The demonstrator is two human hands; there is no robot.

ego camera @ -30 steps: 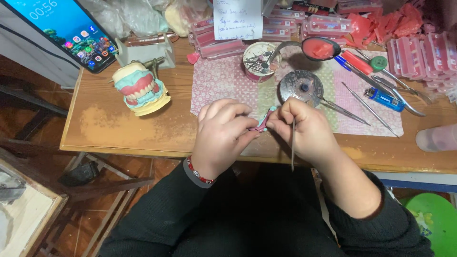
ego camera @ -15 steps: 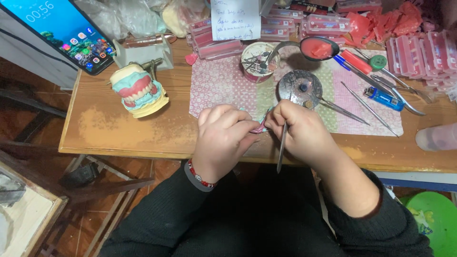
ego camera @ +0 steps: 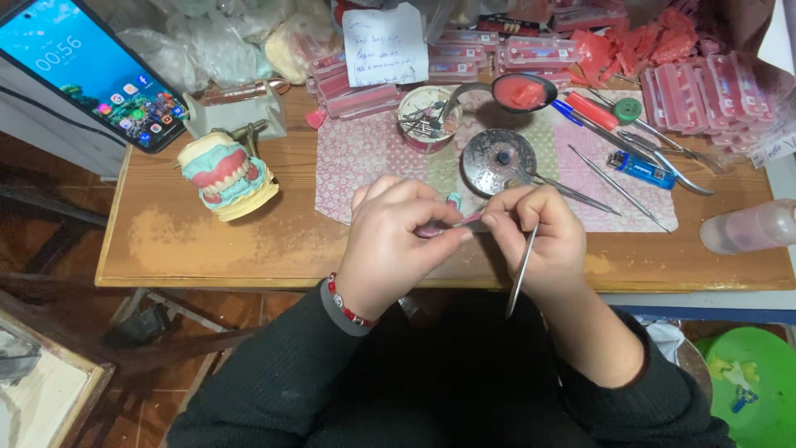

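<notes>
Barely shifted: right hand (ego camera: 535, 241) swung its metal tool (ego camera: 521, 274) slightly. Left hand (ego camera: 398, 245) pinches a small pink wax piece (ego camera: 444, 226). Shaping looks unfinished; denture model (ego camera: 225, 174) waits on bench (ego camera: 207, 241).

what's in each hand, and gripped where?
Left hand pinches a small pink piece by its end. Right hand holds a thin metal tool near its upper end.

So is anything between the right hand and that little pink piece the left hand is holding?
Nothing visible. The left hand pinches the pink piece above the table edge, and the right hand meets it fingertip to fingertip. The metal tool in the right hand points down toward the lap, away from the piece.
</notes>
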